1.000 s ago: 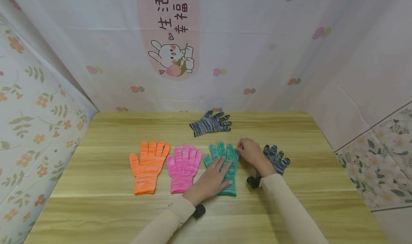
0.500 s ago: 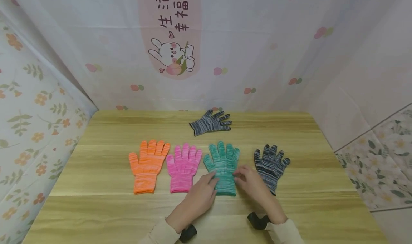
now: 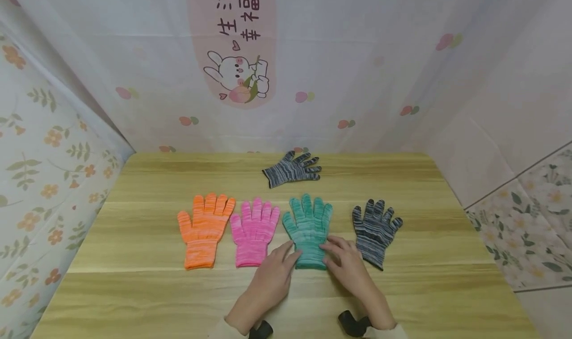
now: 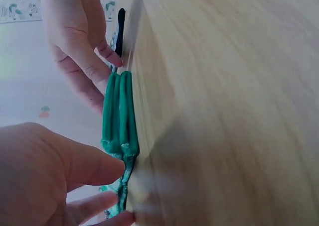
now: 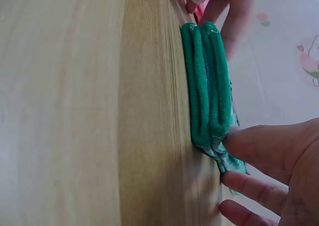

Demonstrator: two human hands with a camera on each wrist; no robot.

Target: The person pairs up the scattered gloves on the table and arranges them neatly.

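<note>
A teal-green knit glove (image 3: 308,230) lies flat on the table, fingers pointing away. In the wrist views its cuff edge (image 5: 212,81) shows as two cuffs, one on top of the other, like a stacked pair. My left hand (image 3: 272,274) is at the left side of the cuff, its thumb (image 4: 107,167) and fingertips right at the glove's edge. On the opposite side, my right hand (image 3: 350,267) touches the edge near the wrist part with thumb and fingers extended. Some of its fingertips reach down to the tabletop in the right wrist view.
To the left lie a pink glove (image 3: 254,232) and an orange glove (image 3: 205,232). A grey-black striped glove (image 3: 377,232) is on the right, close beyond my right hand. Another striped glove (image 3: 292,170) lies sideways near the table's back edge, before a patterned curtain (image 3: 357,66).
Both hands have slid from the fingers and palm of the green glove down its sides toward the cuff, nearer my body. The gloves have stayed in place.
</note>
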